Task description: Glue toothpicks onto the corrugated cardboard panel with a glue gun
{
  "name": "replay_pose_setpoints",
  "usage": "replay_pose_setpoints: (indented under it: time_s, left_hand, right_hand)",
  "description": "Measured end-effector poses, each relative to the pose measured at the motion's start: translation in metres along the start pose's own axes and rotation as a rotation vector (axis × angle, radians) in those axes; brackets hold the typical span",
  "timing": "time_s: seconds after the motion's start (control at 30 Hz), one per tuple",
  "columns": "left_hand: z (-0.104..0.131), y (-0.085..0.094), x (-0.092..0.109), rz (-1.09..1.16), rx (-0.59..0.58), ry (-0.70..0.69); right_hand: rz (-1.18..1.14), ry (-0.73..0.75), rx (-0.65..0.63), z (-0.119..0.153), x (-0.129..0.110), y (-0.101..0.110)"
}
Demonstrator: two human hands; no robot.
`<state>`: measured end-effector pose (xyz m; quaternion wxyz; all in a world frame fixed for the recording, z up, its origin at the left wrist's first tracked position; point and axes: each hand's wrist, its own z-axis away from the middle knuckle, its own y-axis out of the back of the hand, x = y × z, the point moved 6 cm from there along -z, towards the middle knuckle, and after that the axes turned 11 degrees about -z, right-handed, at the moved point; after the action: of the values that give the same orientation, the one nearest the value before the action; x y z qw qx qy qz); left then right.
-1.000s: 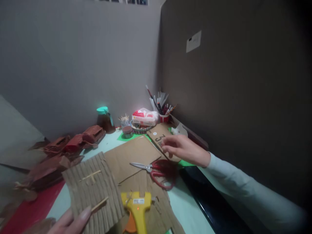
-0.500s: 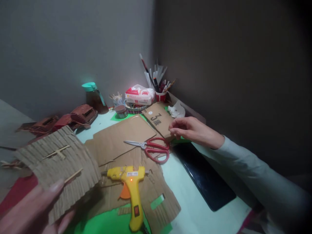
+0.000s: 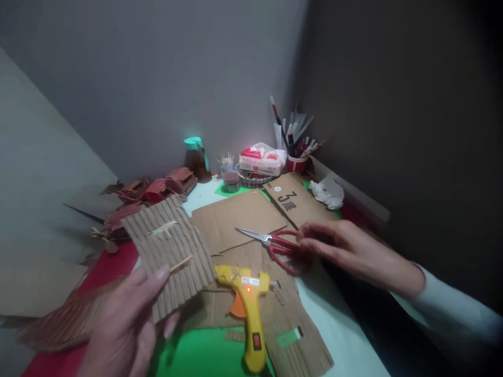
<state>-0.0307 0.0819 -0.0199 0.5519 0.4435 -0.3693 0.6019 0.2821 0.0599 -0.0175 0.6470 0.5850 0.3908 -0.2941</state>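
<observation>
My left hand [image 3: 126, 319] grips a small piece of corrugated cardboard [image 3: 168, 277], thumb on its ridged face. Two short, pale wooden sticks [image 3: 181, 263] lie on that face; the upper one sits beside a torn patch. My right hand [image 3: 346, 251] has bent fingers, with a gap between thumb and forefinger. Its fingertips overlap the red handles of the scissors [image 3: 281, 246], which lie flat on cardboard; whether they touch is unclear. Between my hands, a yellow hot glue gun [image 3: 251, 293] rests on its side, with a red light on and its nozzle pointing left.
Flat cardboard sheets [image 3: 231, 214] and green paper [image 3: 204, 353] cover the table's middle. Reddish-brown cardboard models [image 3: 157, 191] stand at the left. Behind are a bottle [image 3: 196, 159], a toothpick cup [image 3: 226, 165], a tissue pack [image 3: 262, 159] and a cup of brushes [image 3: 297, 163]. Crumpled tissue [image 3: 328, 192] lies right.
The view has turned left, shifting everything rightward. My right hand has come down from beside the cardboard box to the scissors' handles. My left hand still holds the cardboard piece, closer to the glue gun.
</observation>
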Motion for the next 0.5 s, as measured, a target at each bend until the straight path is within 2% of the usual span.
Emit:
replay_pose_setpoints:
  time_s: [0.1, 0.23, 0.37, 0.5]
  left_hand:
    - [-0.004, 0.0, -0.006, -0.005, -0.018, 0.014]
    - [-0.002, -0.006, -0.003, 0.014, -0.104, -0.057]
    - [0.002, -0.01, -0.001, 0.034, -0.11, -0.064]
    - [-0.005, -0.007, -0.003, 0.064, -0.076, -0.104]
  right_hand:
    - [0.043, 0.047, -0.058, 0.003, -0.02, -0.027]
    - [0.107, 0.115, -0.121, 0.006, -0.044, -0.051]
    - [0.132, 0.164, -0.131, 0.001, -0.063, -0.057]
    - [0.237, 0.142, -0.127, -0.017, -0.066, -0.051]
